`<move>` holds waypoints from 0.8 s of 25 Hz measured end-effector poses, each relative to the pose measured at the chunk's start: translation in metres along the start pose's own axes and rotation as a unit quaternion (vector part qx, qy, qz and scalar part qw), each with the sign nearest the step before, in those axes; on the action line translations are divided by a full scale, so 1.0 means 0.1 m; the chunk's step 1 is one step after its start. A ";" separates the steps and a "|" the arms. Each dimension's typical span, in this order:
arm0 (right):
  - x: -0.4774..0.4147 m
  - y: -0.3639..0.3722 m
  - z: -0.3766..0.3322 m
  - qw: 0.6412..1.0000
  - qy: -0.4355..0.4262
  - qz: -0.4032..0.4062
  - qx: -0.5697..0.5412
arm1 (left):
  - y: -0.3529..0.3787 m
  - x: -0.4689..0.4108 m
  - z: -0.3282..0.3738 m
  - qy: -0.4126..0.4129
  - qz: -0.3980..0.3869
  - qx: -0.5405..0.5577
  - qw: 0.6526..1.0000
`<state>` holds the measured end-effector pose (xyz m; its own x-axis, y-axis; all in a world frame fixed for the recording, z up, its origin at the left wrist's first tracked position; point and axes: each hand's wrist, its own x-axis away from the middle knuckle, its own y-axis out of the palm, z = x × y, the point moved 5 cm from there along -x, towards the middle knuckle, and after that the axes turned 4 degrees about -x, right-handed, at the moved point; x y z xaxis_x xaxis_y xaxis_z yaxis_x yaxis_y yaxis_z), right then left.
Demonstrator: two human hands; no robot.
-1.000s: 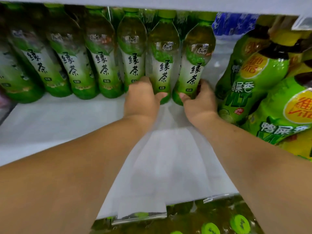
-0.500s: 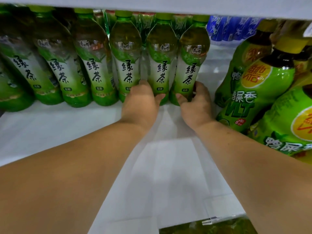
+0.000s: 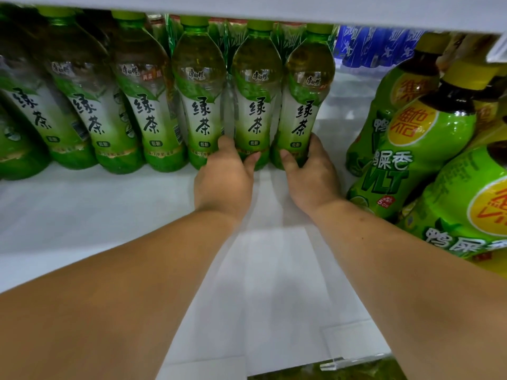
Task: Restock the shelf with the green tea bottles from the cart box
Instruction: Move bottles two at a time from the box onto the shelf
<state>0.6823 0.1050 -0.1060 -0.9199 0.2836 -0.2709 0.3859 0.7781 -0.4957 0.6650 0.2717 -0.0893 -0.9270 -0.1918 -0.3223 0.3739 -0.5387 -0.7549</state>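
Several green tea bottles stand in a row at the back of the white shelf (image 3: 82, 215). My left hand (image 3: 225, 179) grips the base of one green tea bottle (image 3: 256, 105), thumb on its front and fingers round its left side. My right hand (image 3: 310, 174) grips the base of the rightmost green tea bottle (image 3: 306, 105), thumb at the front, fingers round the right side. Both bottles stand upright on the shelf, close beside their neighbours. The cart box is not in view.
Bright green VLT lemon tea bottles (image 3: 406, 149) lean in a pile at the right, close to my right wrist. Blue-labelled bottles (image 3: 370, 48) stand at the back right. The upper shelf board (image 3: 274, 9) hangs just over the caps. A clear plastic price rail (image 3: 351, 362) edges the shelf front.
Both hands have pushed the two bottles further back into the row, and they now stand more upright. The view has shifted, so the lower shelf's bottle caps have dropped out of sight.
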 end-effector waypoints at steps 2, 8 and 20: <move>-0.01 0.01 0.01 1.000 0.004 -0.007 0.006 | 0.00 0.00 -0.01 -0.003 -0.002 -0.005 1.000; -0.05 0.06 0.04 0.997 0.038 -0.023 0.060 | -0.01 0.00 -0.04 -0.009 -0.001 0.006 1.000; 0.20 -0.15 -0.22 0.982 0.144 -0.109 -0.049 | -0.20 0.26 -0.08 -0.046 -0.171 0.112 0.978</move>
<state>0.6567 0.1111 -0.0851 -0.9672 0.2397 0.0838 0.1819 0.8841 -0.4304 0.6337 0.2836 -0.0874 -0.9993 -0.0350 -0.0124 0.0344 -0.7488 -0.6619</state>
